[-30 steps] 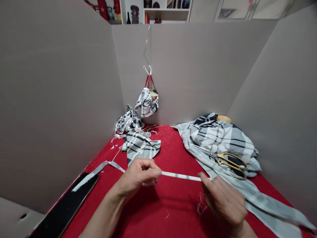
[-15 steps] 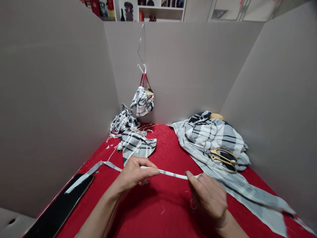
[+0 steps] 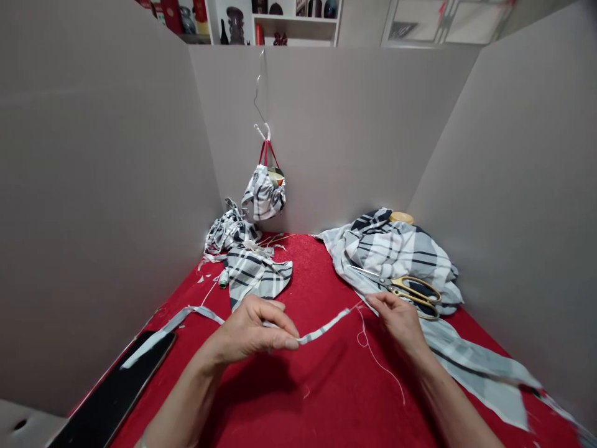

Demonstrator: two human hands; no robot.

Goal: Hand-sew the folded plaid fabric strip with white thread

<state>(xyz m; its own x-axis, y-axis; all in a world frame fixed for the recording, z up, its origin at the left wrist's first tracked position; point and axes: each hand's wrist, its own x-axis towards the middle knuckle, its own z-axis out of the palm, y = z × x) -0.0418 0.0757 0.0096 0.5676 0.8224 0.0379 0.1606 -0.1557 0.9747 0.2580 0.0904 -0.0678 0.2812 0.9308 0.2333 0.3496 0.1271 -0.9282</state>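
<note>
Between thumb and fingers, my left hand (image 3: pixel 261 326) pinches a narrow folded grey-and-white fabric strip (image 3: pixel 324 328). The strip's short end points right, and its longer tail (image 3: pixel 180 317) runs left over a black flat object. My right hand (image 3: pixel 398 317) is closed in a pinch at a thin thread (image 3: pixel 368 342) near the strip's end. That thread loops and hangs down over the red surface. Anything else inside the right fingertips is too small to make out. Gold-handled scissors (image 3: pixel 415 292) lie on plaid cloth (image 3: pixel 396 252) just beyond my right hand.
A plaid fabric piece (image 3: pixel 259 274), a thread spool (image 3: pixel 224 278) and a heap of scraps (image 3: pixel 231 230) lie at the left back. A plaid pouch (image 3: pixel 265 193) hangs from a hook. The black flat object (image 3: pixel 112 392) lies front left. Grey panels surround the red surface (image 3: pixel 303 386).
My right hand has let go of the strip's right part and moved up and right, now pinching the thread. The strip's end is exposed and tilts upward. The view has shifted slightly.
</note>
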